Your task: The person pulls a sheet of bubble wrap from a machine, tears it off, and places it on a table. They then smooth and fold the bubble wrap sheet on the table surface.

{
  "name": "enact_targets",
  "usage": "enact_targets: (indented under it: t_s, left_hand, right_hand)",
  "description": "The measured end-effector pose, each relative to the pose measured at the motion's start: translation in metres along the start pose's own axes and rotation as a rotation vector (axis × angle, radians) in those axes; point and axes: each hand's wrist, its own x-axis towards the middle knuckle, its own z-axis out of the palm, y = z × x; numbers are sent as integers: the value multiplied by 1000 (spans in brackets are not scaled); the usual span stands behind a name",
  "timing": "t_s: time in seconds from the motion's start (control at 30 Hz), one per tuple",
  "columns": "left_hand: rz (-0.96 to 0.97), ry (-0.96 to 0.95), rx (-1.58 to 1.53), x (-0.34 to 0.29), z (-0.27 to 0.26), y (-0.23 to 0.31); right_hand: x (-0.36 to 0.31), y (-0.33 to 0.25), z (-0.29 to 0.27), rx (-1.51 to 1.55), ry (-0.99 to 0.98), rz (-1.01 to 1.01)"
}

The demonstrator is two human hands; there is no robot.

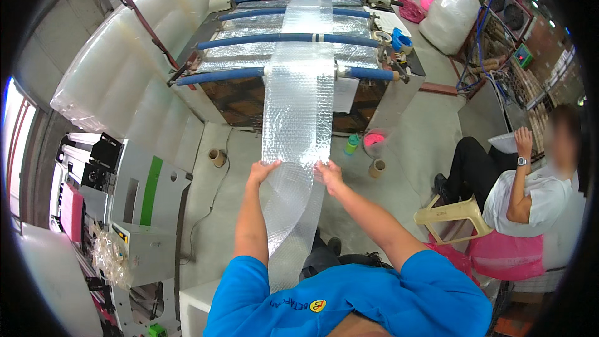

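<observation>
A long strip of clear bubble wrap (296, 112) runs from a machine with blue rollers (231, 75) down toward me. My left hand (267, 170) pinches its left edge, thumb lying on top. At the opposite edge my right hand (329, 176) grips the wrap, with the fingers partly hidden around it. Between my hands the strip is stretched fairly flat. Below them it twists and hangs down in front of my body, where its lower end is hidden.
Large bubble wrap rolls (150, 43) stand at the left, above a grey machine (146, 193). A person (530, 193) sits at the right near a beige stool (452, 217). Cardboard cores (217, 158), a green bottle (352, 143) and a dark cable (215, 196) lie about the floor.
</observation>
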Motion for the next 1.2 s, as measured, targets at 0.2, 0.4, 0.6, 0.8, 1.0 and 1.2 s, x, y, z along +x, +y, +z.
enact_targets:
  t_s: [0.2, 0.4, 0.6, 0.8, 1.0, 1.2]
  left_hand:
    - [-136, -235, 13, -30, 24, -61]
    - [-18, -220, -84, -74, 15, -77]
    - [-75, 225, 143, -154, -20, -49]
    - [-135, 488, 238, -178, -7, -92]
    - [-142, 319, 76, -166, 18, -113]
    - [-82, 162, -25, -149, 18, -153]
  right_hand:
    - [-50, 30, -15, -112, -164, 353]
    - [-83, 31, -14, -253, -327, 443]
    - [-117, 27, -17, -354, -260, 27]
    - [-131, 54, -6, -295, -102, -36]
    - [-132, 79, -40, -490, -203, -167]
    - [-98, 126, -38, -458, -196, -202]
